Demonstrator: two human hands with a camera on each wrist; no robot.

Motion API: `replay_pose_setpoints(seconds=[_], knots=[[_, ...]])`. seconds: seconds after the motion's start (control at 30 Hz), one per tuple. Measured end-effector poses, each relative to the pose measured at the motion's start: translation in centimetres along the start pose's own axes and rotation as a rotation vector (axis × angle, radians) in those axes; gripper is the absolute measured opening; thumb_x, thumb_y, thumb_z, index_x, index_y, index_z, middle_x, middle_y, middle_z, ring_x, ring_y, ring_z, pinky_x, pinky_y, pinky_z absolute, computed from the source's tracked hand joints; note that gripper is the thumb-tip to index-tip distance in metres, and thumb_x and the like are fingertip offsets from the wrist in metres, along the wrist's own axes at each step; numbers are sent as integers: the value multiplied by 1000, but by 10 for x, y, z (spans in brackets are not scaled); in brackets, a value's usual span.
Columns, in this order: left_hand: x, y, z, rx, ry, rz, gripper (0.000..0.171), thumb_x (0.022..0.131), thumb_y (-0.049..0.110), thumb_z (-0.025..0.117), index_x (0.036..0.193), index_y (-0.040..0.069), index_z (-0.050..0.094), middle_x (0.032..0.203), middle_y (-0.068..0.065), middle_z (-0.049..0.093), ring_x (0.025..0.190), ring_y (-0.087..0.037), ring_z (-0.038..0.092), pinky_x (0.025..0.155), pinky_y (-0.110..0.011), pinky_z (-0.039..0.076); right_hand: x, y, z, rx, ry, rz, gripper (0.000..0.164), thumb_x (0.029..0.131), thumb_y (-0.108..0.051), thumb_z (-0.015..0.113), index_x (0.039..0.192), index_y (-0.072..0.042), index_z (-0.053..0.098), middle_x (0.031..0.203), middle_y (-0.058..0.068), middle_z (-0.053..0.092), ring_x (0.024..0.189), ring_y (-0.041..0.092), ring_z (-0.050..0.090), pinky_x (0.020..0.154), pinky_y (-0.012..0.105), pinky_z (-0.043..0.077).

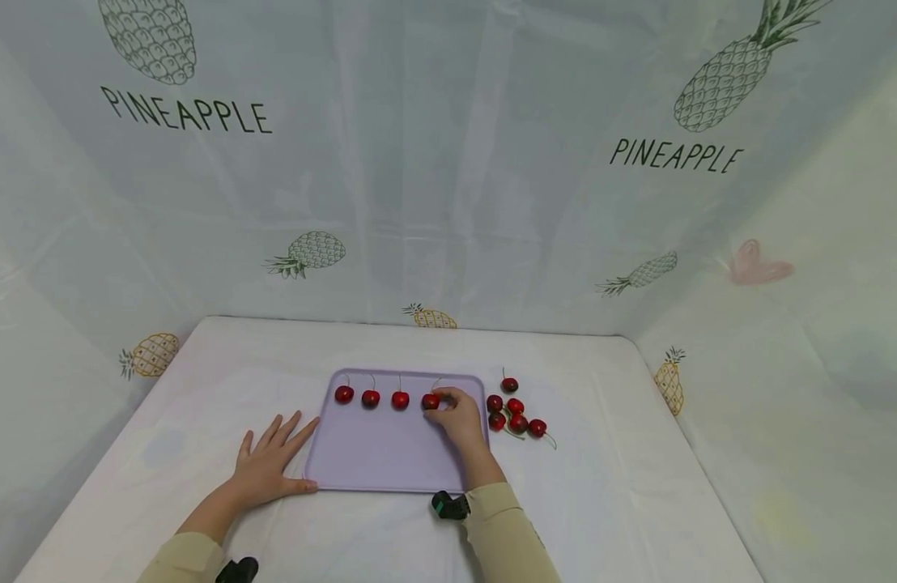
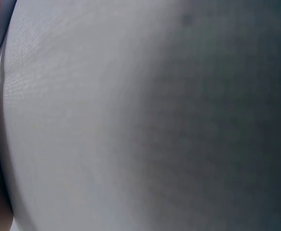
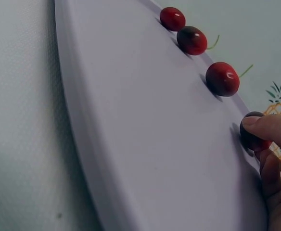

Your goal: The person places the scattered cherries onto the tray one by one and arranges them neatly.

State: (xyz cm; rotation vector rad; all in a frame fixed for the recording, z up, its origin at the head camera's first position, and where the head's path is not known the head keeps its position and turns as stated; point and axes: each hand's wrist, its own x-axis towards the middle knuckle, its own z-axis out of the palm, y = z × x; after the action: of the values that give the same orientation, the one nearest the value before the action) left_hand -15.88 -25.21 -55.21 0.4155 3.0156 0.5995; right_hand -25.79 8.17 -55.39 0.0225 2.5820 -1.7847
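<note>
A flat purple tray (image 1: 386, 453) lies on the white table, with a row of red cherries along its far side. My right hand (image 1: 456, 417) pinches the rightmost cherry (image 1: 430, 402) of that row between thumb and fingers; in the right wrist view this cherry (image 3: 254, 134) is low over the tray or on it. To its left stand a cherry (image 1: 400, 400), another cherry (image 1: 371, 398) and a third cherry (image 1: 344, 394), stems up. My left hand (image 1: 269, 468) is spread flat on the table, fingertips and thumb at the tray's left edge. The left wrist view shows mostly blurred cloth.
Several loose cherries (image 1: 517, 423) with stems lie on the table just right of the tray, one cherry (image 1: 510, 385) a little farther back. A pineapple-print curtain (image 1: 434, 178) hangs behind the table (image 1: 601, 486).
</note>
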Motion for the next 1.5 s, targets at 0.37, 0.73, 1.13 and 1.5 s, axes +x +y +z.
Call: replay_pose_setpoints(seconds=[0.37,0.73,1.13,1.5], knots=[[-1,1,-1,-2,15,13,104,67,70,72,149,16,37,155,-23,24,140,-51,14,102,-76,0,0,0,0,5,2,-9,37,72,-4,84,107,-6,72,94,3,65,58,10,48,50,24,40],[-1,-1,0,7,15,13,104,67,71,71,149,16,37,155,-23,24,140,-51,14,102,-76,1,0,0,-1,0,-5,1,39,72,-6,84,109,-6,71,86,2,62,59,11,48,51,25,41],[0,-1,0,0,11,9,105,67,71,71,149,16,37,155,-23,24,140,-51,13,102,-76,-1,1,3,-1,2,-12,-2,41,72,-7,85,110,-7,71,83,2,60,60,11,49,52,26,42],[-1,-2,1,2,11,12,105,67,72,71,150,17,36,156,-22,24,140,-51,12,102,-76,-1,0,3,-1,15,-21,-15,38,74,-4,83,110,-7,72,86,2,62,58,11,47,50,24,39]])
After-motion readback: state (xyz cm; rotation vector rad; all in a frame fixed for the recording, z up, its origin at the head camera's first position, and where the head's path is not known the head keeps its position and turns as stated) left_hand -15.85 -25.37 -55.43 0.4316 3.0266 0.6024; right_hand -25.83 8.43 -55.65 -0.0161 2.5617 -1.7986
